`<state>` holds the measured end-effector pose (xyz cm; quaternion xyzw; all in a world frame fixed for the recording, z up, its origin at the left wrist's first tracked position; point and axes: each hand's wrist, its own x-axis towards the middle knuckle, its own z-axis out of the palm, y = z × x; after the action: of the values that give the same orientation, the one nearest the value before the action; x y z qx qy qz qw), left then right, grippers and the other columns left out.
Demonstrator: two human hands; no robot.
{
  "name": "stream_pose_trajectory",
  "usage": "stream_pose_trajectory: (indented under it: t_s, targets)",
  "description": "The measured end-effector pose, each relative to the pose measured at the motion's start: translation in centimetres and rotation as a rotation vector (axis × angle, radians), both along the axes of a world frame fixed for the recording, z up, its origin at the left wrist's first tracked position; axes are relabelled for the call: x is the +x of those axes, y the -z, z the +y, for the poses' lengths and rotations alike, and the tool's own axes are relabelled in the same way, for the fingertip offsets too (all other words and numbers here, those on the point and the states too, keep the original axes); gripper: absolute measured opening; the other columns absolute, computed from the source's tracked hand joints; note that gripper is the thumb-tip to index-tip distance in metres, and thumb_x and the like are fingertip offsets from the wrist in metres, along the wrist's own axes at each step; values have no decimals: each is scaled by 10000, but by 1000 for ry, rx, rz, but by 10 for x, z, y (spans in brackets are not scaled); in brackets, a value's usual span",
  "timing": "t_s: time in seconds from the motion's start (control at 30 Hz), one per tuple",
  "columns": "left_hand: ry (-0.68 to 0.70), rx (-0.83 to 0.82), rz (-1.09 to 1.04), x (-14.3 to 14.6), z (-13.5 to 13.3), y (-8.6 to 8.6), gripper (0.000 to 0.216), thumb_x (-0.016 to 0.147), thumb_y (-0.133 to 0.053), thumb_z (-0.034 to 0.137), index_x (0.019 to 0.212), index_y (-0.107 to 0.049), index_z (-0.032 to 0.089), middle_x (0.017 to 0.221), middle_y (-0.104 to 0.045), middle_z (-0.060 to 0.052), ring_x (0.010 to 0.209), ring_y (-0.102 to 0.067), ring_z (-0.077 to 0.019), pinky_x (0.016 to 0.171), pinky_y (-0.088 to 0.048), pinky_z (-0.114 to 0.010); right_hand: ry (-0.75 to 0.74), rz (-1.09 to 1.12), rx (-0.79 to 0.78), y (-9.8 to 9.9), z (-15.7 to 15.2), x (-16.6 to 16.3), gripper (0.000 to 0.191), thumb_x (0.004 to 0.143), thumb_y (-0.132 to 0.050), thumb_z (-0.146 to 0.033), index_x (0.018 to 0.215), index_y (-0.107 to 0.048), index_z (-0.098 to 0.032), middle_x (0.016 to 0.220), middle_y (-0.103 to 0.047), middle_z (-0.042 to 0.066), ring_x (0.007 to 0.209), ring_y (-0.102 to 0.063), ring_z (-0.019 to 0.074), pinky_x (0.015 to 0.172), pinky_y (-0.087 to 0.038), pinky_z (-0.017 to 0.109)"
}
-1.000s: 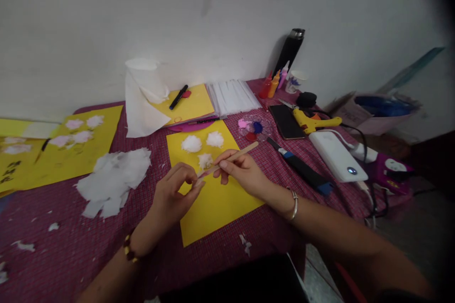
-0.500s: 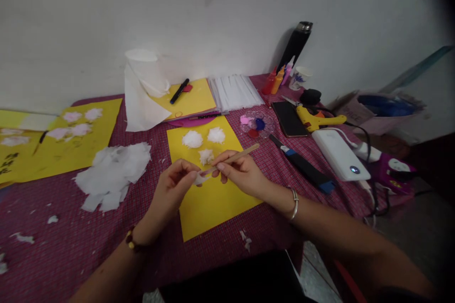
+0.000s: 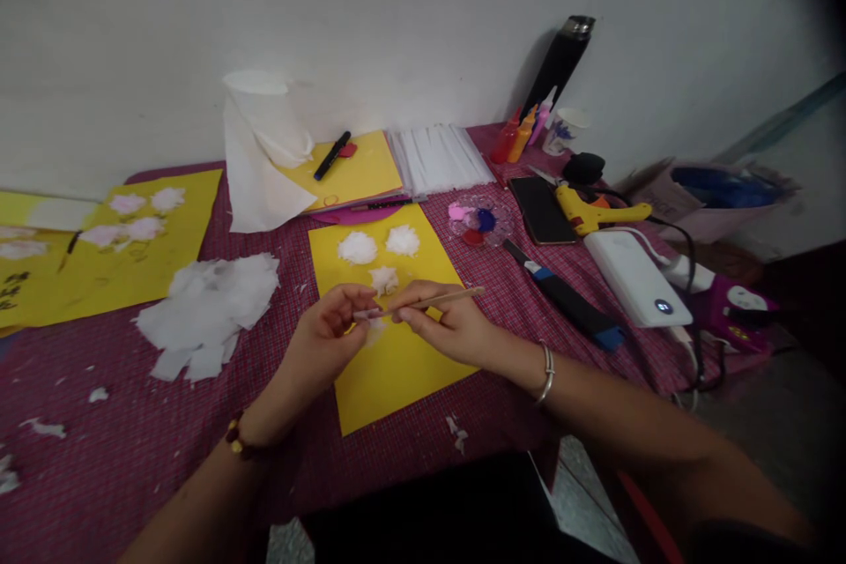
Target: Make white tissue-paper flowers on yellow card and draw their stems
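Note:
My right hand (image 3: 436, 317) is closed round a flat wooden craft stick (image 3: 456, 296), its far end pointing right and its pinkish tip towards my left hand (image 3: 330, 326). The left thumb and fingers are curved and apart, with the stick's tip in the gap between them. A blurred scrap of white tissue (image 3: 375, 332) shows just below the tip, over the yellow sheet (image 3: 397, 388); whether it rests there or hangs I cannot tell. Two fluffy white tissue puffs (image 3: 358, 248) and a smaller ruffled tissue piece (image 3: 383, 280) sit on the sheet's upper part.
Cut tissue pieces (image 3: 211, 308) lie in a pile at left. To the right are a paint palette (image 3: 493, 225), a black-handled tool (image 3: 568, 300), a phone (image 3: 543, 211), a yellow glue gun (image 3: 601, 211) and a white power bank (image 3: 638, 278). Paint bottles (image 3: 522, 137) stand at the back.
My left fingers have opened, and the tissue scrap they held is now below the stick's tip. The stick lies more level. The view has shifted slightly.

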<state>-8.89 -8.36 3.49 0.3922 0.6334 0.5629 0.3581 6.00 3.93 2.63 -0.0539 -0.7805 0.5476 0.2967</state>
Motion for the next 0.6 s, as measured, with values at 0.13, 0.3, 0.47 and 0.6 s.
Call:
stream_pose_trajectory:
  t_s: [0.13,0.3,0.47,0.6]
  targets:
    - [-72,-6,-38,-6,-3,3,285,675,-675,142,952,-635,197,930,-676,-21,840,-630,-137,732,-494,-247,-51,-84,-80,0,2,-1,187,898,-505,-252,883,-658,-145,818,-652,48,663,-569,112,569,-438,238]
    - [-144,3,-120,-14,-5,6,277,665,-719,169,933,-655,200,910,-664,-14,776,-605,-114,672,-478,-219,-315,-250,-30,-1,6,0,182,883,-520,-224,825,-669,-137,811,-666,45,688,-600,109,632,-464,247]
    - [-146,-6,-88,-11,-5,7,292,643,-732,143,921,-663,198,849,-657,7,750,-595,-101,658,-466,-203,-158,-160,-298,-4,7,-1,153,868,-537,-248,765,-603,-156,722,-598,4,615,-574,81,551,-450,212]
    - [-120,-64,-108,-6,-6,8,307,679,-729,165,972,-643,190,714,-626,37,644,-576,-88,587,-439,-190,-61,-90,-379,-1,5,-3,138,859,-557,-288,824,-612,-166,782,-590,12,646,-586,89,528,-451,211]
